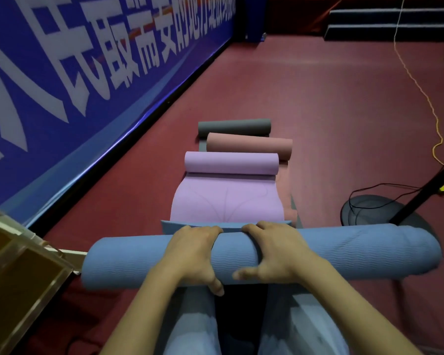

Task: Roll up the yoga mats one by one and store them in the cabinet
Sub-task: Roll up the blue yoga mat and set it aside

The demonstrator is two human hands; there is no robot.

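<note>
Both hands side by side, clamped on the blue mat (344, 252): left hand (192, 254), right hand (274, 252), fingers curled over top. Roll sits crosswise over the knees, above the floor (318, 98); purple mat (228, 198) just beyond it.

We stood in a sports hall: red court flooring (318, 103), a blue barrier banner (75, 73), rolled yoga mats (231, 163) lined up.

**Bare arms, light blue-grey trousers**

Both forearms are bare from the lower frame edge up to the wrists, with no sleeves, watch or bands showing. The left hand (194, 254) and right hand (272, 252) wear no gloves or rings. The legs are in light blue-grey trousers (192, 326).
</note>
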